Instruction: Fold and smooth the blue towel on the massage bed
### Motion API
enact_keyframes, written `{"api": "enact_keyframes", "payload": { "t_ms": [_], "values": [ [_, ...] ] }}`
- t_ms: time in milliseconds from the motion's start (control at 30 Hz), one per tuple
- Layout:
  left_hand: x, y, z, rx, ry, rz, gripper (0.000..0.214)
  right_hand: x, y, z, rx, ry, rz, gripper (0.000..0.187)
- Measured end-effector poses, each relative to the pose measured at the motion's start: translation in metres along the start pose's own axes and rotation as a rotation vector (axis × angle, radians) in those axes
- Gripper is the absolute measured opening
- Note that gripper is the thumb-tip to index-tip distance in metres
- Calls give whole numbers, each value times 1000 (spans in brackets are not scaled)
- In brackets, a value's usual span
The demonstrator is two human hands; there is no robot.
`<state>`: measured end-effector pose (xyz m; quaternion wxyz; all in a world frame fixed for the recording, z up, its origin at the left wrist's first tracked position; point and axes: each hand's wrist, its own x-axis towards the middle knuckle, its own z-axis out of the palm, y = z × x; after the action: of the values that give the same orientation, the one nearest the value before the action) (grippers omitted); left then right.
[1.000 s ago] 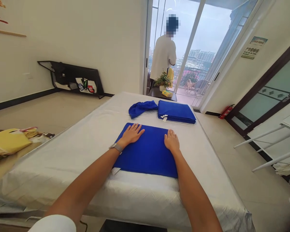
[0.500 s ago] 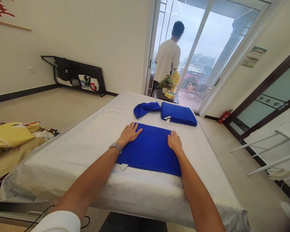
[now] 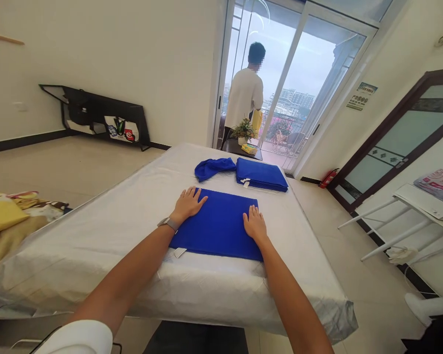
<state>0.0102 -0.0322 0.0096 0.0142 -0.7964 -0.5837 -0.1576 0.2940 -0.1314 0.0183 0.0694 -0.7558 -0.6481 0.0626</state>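
Note:
A folded blue cloth (image 3: 216, 228) lies flat near the front of the covered bed or table (image 3: 114, 216), a white tag showing at its near left corner. My left hand (image 3: 187, 202) rests on its upper left edge, fingers stretched out. On the right edge, my right hand (image 3: 255, 223) lies flat with its fingers extended. Farther back sits a stack of folded blue cloths (image 3: 262, 173) with white tags at its front. Left of that stack is a crumpled blue cloth (image 3: 213, 168).
A person (image 3: 242, 93) stands by the glass sliding door, back turned. A small dark table with a flower pot (image 3: 243, 132) adjoins the far end. Yellow fabric (image 3: 3, 214) is heaped at left. A white table (image 3: 424, 204) stands at right, a fire extinguisher (image 3: 328, 178) beyond.
The view has shifted a little, so everything sits slightly farther left. My right hand has slid slightly inward over the cloth's right edge; my left hand stays at the upper left.

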Motion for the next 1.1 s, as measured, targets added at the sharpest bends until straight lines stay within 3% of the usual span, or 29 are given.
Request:
{"api": "enact_keyframes", "payload": {
  "t_ms": [133,233,367,467,567,733,833,933,1033,1100],
  "values": [
    [-7,33,-18,-34,164,175,69,-2,0,7,23,13,7,66],
    [-13,80,-14,-79,70,334,68,-1,1,8,19,22,5,65],
    [-23,141,12,-103,-108,513,72,-2,5,8,-27,36,-27,62],
    [-29,154,21,-114,-170,517,76,-3,6,8,-40,38,-38,62],
    [-36,127,16,-130,-222,439,81,-2,4,7,-24,36,-18,63],
    [-66,30,-6,-68,-233,242,81,2,3,8,-6,14,6,64],
    [-93,-13,-15,-25,-195,140,81,1,0,7,-5,10,12,64],
    [-110,-26,-19,-18,-163,125,79,-4,-5,2,-44,76,3,62],
    [-114,-23,-20,-14,-152,132,79,-21,-11,-6,-116,183,-71,60],
    [-113,-22,-19,-14,-150,128,79,-38,-12,-9,-143,185,-109,59]
  ]
}}
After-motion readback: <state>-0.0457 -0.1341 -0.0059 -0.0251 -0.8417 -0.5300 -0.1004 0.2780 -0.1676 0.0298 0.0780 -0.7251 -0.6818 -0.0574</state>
